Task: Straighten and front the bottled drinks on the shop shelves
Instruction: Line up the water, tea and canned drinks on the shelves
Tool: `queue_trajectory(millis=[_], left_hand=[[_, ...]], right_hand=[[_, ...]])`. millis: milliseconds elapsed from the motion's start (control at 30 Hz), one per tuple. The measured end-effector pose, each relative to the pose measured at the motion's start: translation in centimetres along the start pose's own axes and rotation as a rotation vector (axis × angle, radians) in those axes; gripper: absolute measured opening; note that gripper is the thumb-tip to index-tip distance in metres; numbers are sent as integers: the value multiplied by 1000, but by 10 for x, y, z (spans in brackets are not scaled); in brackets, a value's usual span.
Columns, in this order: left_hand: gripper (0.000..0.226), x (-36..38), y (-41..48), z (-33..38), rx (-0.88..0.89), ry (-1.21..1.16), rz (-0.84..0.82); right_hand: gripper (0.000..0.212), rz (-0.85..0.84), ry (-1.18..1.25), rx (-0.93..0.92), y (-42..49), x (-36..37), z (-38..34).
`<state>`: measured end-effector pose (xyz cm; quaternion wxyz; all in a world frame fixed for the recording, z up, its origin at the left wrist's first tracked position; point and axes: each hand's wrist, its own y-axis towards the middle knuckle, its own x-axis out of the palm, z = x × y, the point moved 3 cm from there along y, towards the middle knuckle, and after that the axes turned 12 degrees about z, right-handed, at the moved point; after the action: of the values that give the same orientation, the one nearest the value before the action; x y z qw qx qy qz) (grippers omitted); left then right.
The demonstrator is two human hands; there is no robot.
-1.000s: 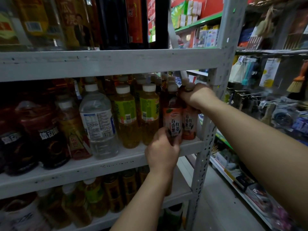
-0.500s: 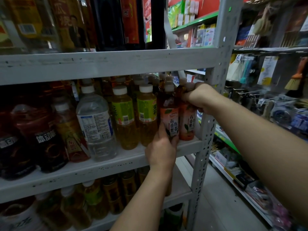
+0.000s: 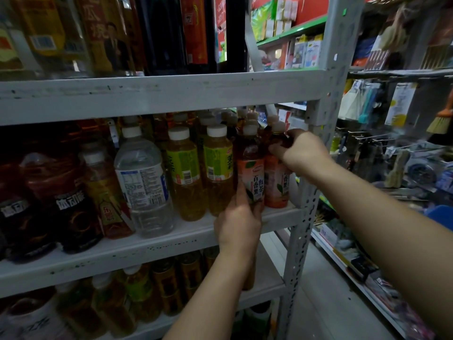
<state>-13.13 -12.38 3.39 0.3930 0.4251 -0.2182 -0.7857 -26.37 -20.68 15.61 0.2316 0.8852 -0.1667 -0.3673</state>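
Left hand (image 3: 239, 224) is gripping the base of an orange-labelled plastic bottle of red tea (image 3: 248, 155), which is standing upright at the right end of the grey metal middle shelf (image 3: 147, 244). Right hand (image 3: 300, 153) is clasping the shoulder of the matching bottle (image 3: 275, 190) just beside it.

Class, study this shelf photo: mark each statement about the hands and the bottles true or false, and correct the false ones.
1. The left hand grips the lower part of an orange-label tea bottle. True.
2. The right hand rests on the clear water bottle. False: it grips the top of the rightmost tea bottle.
3. The green-label tea bottles stand left of the orange-label tea bottle. True.
4. The water bottle lies on its side. False: it stands upright.
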Motion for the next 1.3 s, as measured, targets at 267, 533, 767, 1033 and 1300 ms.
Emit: queue_trajectory(millis=[267,533,767,1033,1300], left_hand=[[42,-45,6,-32,-1,20,283],[48,-38,17,-46,-184,-27,97],[67,-34,20,-59,-194,-152,-103],[61,-41,15,-53,-167,-75,-154],[64,-47,11,-57,-169,-122,-230]], right_hand=[[30,86,354,-437,-44,13,-66],[40,-311,397,-212,-20,37,-101],[26,-200,323,-211,-15,42,-101],[34,-27,320,-233,-20,44,-101],[42,-153,218,-282,-17,46,-103]])
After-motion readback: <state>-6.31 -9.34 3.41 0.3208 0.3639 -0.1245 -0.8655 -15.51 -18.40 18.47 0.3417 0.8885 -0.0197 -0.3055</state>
